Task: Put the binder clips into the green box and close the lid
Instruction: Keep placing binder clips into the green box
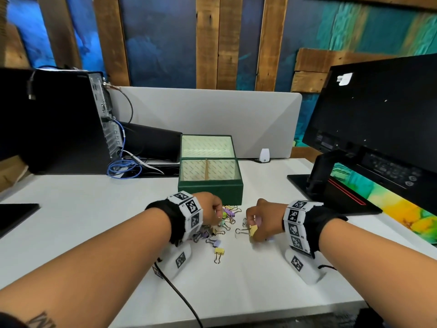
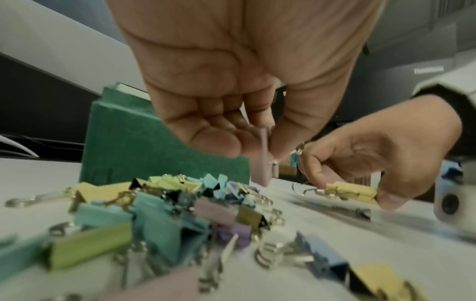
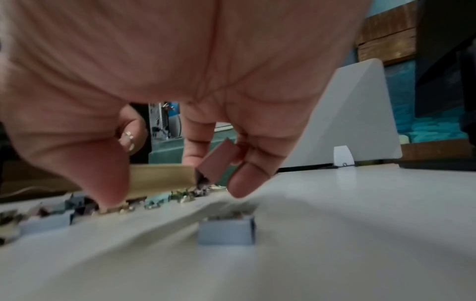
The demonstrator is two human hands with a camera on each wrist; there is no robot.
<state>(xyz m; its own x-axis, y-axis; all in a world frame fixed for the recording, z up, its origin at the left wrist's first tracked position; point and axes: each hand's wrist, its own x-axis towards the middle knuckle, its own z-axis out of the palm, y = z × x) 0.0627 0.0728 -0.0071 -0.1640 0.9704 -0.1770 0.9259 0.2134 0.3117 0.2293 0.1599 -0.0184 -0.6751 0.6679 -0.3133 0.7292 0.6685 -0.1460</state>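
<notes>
The green box (image 1: 210, 187) stands open on the white desk, its lid (image 1: 207, 145) upright behind it. Just in front of it lies a pile of pastel binder clips (image 1: 225, 217), seen close in the left wrist view (image 2: 167, 205). My left hand (image 1: 218, 215) hovers over the pile and pinches a pink clip (image 2: 262, 163) between thumb and fingers (image 2: 219, 140). My right hand (image 1: 251, 227) is low at the pile's right side. It grips a yellow clip (image 1: 253, 230) under the thumb and has a second pink clip (image 3: 219, 160) tucked in its curled fingers.
Loose yellow (image 1: 219, 251) and lilac (image 1: 216, 243) clips lie nearer me; a blue one (image 3: 226, 232) sits beneath my right palm. A computer tower (image 1: 59, 119) with blue cable (image 1: 123, 169) stands back left, a monitor (image 1: 378, 119) and its base (image 1: 331, 192) right, a grey partition (image 1: 212, 114) behind.
</notes>
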